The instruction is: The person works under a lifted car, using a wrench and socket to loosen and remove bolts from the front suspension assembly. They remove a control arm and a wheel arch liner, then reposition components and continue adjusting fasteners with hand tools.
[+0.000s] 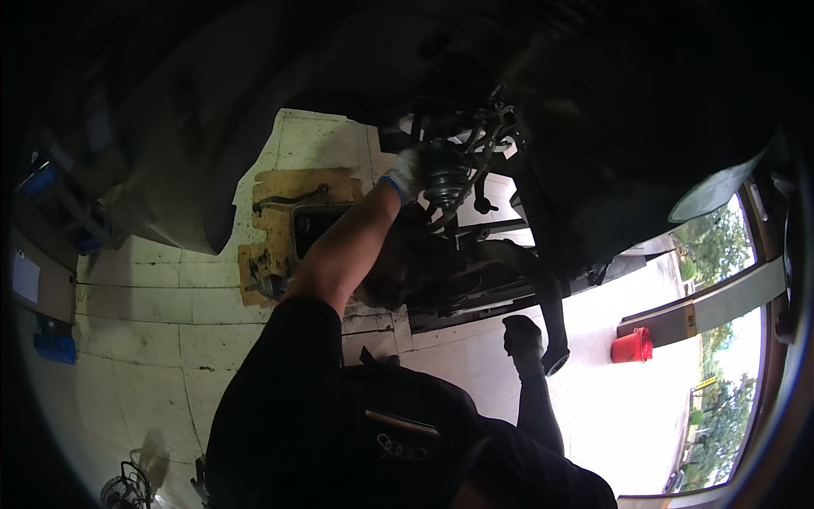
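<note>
My left hand (407, 173), in a pale glove with a blue cuff, is raised among the dark parts under a vehicle. It is right beside a ribbed rubber boot (446, 176) of a drive shaft. Its fingertips are lost in the shadow, so their hold cannot be made out. Lower and to the right, my right hand (524, 338) is gloved and in shade, with its fingers curled closed. Whatever it may hold does not show. Close to it on the right hangs the open end of a dark curved pipe (555, 360).
Overhead spreads the dark vehicle underside (644, 170). On the tiled floor, a curved metal bar (292, 199) lies on stained cardboard (271, 185). A red bucket (629, 345) stands at the right, near a beam (738, 295). A fan (127, 489) is at the lower left.
</note>
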`<state>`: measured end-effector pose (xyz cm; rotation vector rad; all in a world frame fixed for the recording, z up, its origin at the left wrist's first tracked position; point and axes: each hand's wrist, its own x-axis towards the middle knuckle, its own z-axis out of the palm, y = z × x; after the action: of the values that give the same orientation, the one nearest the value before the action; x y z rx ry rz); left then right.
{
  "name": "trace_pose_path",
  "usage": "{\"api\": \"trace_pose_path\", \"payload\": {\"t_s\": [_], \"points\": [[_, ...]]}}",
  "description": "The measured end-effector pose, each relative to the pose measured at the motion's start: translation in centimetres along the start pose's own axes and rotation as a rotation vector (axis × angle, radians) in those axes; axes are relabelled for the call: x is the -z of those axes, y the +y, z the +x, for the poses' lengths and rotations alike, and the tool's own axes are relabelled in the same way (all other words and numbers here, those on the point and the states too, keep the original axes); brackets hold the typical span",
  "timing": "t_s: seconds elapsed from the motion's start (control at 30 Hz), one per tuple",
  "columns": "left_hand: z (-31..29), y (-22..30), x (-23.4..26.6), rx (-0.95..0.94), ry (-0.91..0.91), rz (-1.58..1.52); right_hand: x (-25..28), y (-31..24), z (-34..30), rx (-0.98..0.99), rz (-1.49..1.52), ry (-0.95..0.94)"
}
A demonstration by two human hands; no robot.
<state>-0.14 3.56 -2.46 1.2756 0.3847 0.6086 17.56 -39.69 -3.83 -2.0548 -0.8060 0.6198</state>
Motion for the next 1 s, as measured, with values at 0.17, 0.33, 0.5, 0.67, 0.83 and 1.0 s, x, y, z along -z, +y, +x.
{"api": "trace_pose_path", "payload": {"t_s": [0.17,0.33,0.5,0.67,0.83,1.0], "points": [[-1.3,2.7,-1.4,0.218,0.011,-0.535,-0.8,3.8,0.2,0.099,-0.001,0.069],[-3.5,5.2,-4.2,0.247,0.224,-0.417,-1.2,3.5,1.0,0.02,0.037,-0.022],[-4.1,5.8,-4.5,0.261,0.125,-0.407,-1.6,-0.5,2.4,0.027,0.04,-0.068],[-3.4,4.6,-4.0,0.227,0.268,-0.276,-2.1,-7.1,-0.3,0.425,0.337,0.096],[-1.6,1.9,-2.1,0.151,0.181,-0.41,-3.0,-15.1,-3.9,1.266,-0.229,0.302],[0.6,-0.3,0.8,0.111,0.124,-0.375,-4.8,-18.3,-2.2,1.287,-0.02,0.319]]}}
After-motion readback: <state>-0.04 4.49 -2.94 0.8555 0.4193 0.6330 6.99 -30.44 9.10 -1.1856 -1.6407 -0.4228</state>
